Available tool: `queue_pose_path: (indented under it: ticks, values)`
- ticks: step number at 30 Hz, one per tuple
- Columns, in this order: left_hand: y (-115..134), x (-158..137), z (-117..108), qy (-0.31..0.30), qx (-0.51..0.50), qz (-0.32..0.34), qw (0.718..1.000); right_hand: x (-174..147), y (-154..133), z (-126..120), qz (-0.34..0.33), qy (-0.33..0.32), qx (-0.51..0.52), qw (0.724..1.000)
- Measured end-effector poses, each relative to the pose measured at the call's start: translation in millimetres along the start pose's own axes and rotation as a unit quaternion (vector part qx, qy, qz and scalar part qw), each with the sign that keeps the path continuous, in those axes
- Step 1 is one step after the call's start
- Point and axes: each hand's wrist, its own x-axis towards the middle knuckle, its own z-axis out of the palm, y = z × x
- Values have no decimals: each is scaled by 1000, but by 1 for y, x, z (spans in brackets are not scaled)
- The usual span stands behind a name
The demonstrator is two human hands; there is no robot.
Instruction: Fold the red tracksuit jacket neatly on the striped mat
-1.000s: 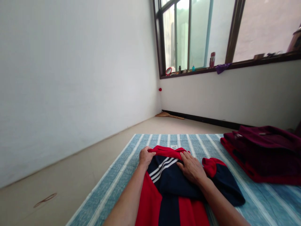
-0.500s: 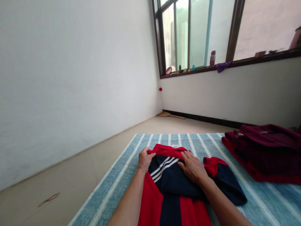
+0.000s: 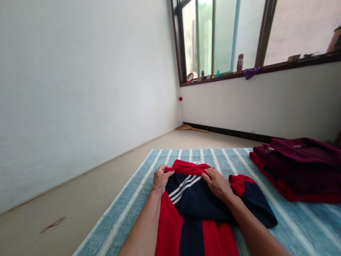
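Note:
A red and navy jacket (image 3: 193, 204) with white stripes lies partly folded in front of me on a blue striped cloth (image 3: 133, 209). My left hand (image 3: 161, 179) pinches the far left corner of its red collar edge between thumb and fingers. At the right end of that same edge, my right hand (image 3: 217, 183) grips the fabric, thumb on the near side. One sleeve with a red cuff (image 3: 237, 183) sticks out to the right, beyond my right wrist. The jacket's near end runs out of view at the bottom.
Folded maroon and red clothes (image 3: 298, 170) are stacked at the right. A broom (image 3: 190, 128) lies on the floor in the far corner. A thin brown loop (image 3: 53, 224) is on the floor at left. A bottle (image 3: 240, 63) and a purple cloth (image 3: 252, 72) are on the windowsill.
My right hand has gone from lying rather flat on the jacket to gripping its red edge. The left hand keeps its pinch. The view has shifted slightly.

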Motion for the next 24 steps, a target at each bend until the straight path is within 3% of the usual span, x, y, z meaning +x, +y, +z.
queue_pose_path:
  ticks: [3,5,10,16,24]
  values:
    - [2,0,0,-4,-20,-8,1000,7,11,-2,79,83,103,988]
    - [4,0,0,-7,-30,-13,999,13,19,-1,127,126,111,978]
    - [9,0,0,-26,-50,-26,998,35,32,1,170,126,74,974]
    - [11,1,-2,-23,-60,-24,998,54,32,-1,159,73,58,983]
    - [11,2,-3,-15,-87,-39,995,25,35,-5,99,93,114,984]
